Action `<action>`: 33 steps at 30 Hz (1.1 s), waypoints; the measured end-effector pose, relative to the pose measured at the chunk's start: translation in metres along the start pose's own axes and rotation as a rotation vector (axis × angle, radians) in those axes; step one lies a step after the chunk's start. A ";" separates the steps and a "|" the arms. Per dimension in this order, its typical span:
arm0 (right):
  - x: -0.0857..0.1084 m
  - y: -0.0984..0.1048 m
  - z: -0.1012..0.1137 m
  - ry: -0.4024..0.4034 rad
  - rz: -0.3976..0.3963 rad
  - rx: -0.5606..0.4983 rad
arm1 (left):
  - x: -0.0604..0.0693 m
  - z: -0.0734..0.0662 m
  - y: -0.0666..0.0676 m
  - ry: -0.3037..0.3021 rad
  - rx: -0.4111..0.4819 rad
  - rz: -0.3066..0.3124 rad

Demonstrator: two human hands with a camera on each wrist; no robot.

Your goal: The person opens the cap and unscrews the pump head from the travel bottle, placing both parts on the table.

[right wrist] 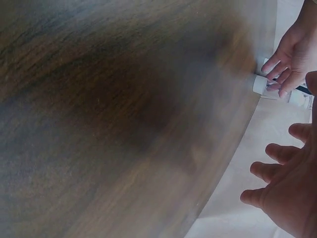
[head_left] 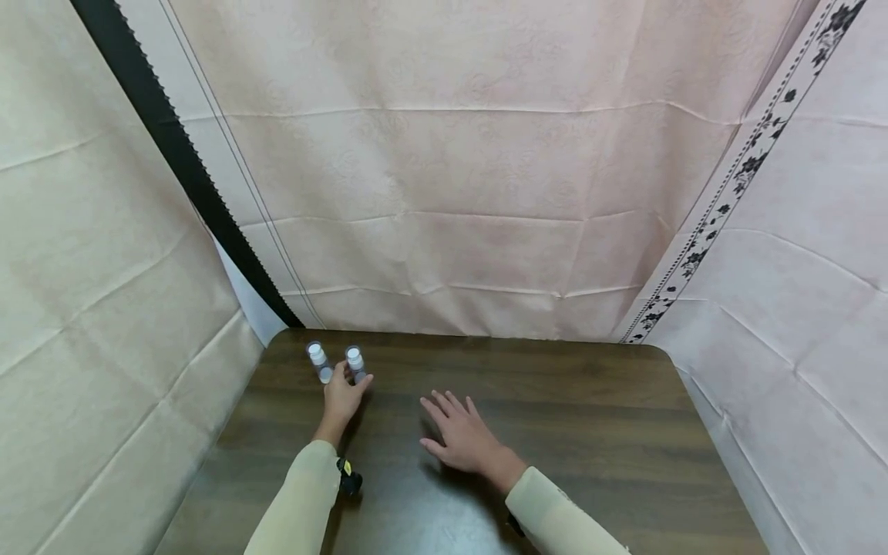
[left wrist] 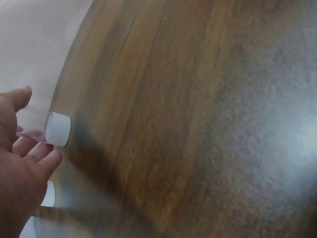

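Note:
Two small clear bottles with white caps stand near the table's back left corner: one bottle (head_left: 355,359) on the right and another bottle (head_left: 317,354) on the left. My left hand (head_left: 342,397) is around the right-hand bottle, thumb on one side and fingers on the other. In the left wrist view the thumb of that hand (left wrist: 22,173) stands apart from the nearer bottle's white end (left wrist: 58,129), with loosely extended fingers beside it; contact is hard to tell. My right hand (head_left: 463,439), fingers spread and holding nothing, hovers palm down over the middle of the table.
The dark wooden table (head_left: 555,401) has rounded back corners. Pale creased cloth (head_left: 444,169) hangs behind it and on both sides, with a black strip (head_left: 166,123) at left and a floral border (head_left: 735,185) at right. A dark band is at my left wrist.

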State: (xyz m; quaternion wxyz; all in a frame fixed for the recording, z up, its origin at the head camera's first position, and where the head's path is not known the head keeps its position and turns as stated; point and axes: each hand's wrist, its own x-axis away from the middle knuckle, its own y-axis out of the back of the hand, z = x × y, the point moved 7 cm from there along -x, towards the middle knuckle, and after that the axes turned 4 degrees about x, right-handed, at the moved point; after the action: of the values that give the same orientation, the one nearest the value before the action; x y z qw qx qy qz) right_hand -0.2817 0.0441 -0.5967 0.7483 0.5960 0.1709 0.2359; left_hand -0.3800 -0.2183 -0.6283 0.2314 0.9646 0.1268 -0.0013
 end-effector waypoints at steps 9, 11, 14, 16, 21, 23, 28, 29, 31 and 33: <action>-0.001 -0.002 -0.003 -0.001 -0.004 -0.018 | -0.005 0.004 -0.002 0.014 0.000 -0.040; -0.001 -0.002 -0.003 0.003 -0.007 -0.020 | -0.005 0.004 -0.003 0.014 -0.003 -0.051; 0.000 -0.001 -0.004 0.008 -0.014 -0.023 | -0.005 0.004 -0.003 0.011 -0.008 -0.061; 0.000 0.001 -0.005 0.009 -0.019 -0.026 | -0.005 0.003 -0.002 0.010 -0.006 -0.065; 0.004 0.008 -0.008 0.008 -0.033 -0.040 | -0.003 0.000 -0.003 -0.011 0.005 -0.073; 0.006 0.011 -0.009 0.003 -0.037 -0.046 | -0.001 -0.003 -0.002 -0.035 0.011 -0.077; 0.012 0.017 -0.015 -0.015 -0.051 -0.047 | 0.004 -0.014 -0.003 -0.103 0.017 -0.079; 0.013 0.018 -0.017 -0.017 -0.056 -0.044 | 0.005 -0.016 -0.004 -0.115 0.015 -0.079; 0.015 0.022 -0.020 -0.020 -0.072 -0.043 | 0.008 -0.020 -0.005 -0.133 0.013 -0.078; 0.018 0.025 -0.023 -0.022 -0.086 -0.032 | 0.011 -0.024 -0.005 -0.151 0.009 -0.082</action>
State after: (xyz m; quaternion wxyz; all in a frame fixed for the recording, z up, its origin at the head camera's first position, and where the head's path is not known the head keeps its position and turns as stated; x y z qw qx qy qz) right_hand -0.2830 0.0775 -0.5778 0.7691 0.5784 0.1845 0.1997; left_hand -0.3718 -0.2003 -0.6093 0.2357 0.9567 0.1484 -0.0842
